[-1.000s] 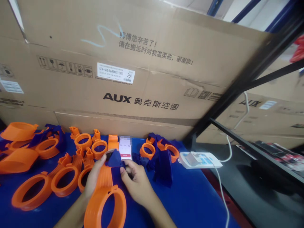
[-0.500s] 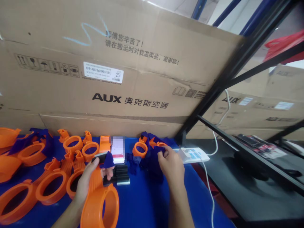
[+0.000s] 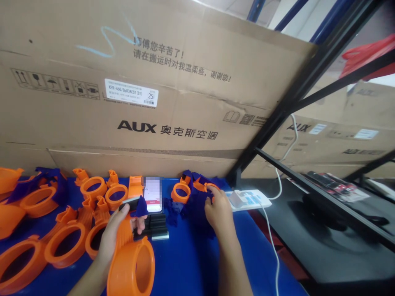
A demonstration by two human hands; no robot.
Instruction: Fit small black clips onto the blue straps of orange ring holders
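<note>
My left hand [image 3: 108, 236] is wrapped round the ribbed stem of an orange plastic part with a wide ring [image 3: 132, 265] at its near end. At the stem's top, under my thumb, sits a black strip [image 3: 131, 203] beside a dark blue cloth flap [image 3: 140, 207]. Over a crumpled heap of dark blue cloth [image 3: 196, 209], my right hand [image 3: 219, 209] reaches with its index finger stretched out. That fingertip touches or nearly touches a small orange ringed part [image 3: 202, 186] lying in the cloth. The other fingers are curled and partly hidden.
Several orange ringed parts [image 3: 66, 242] lie at left on the blue tabletop [image 3: 185, 263]. A phone [image 3: 152, 195] and black strips [image 3: 156, 224] lie mid-table. A white power strip [image 3: 251, 199] with a cable, a black metal frame [image 3: 277, 117] and a large carton [image 3: 173, 102] stand beyond.
My right hand has let go of the blue cloth it pinched and shifted slightly up, index finger extending to the orange part. My left hand keeps its hold.
</note>
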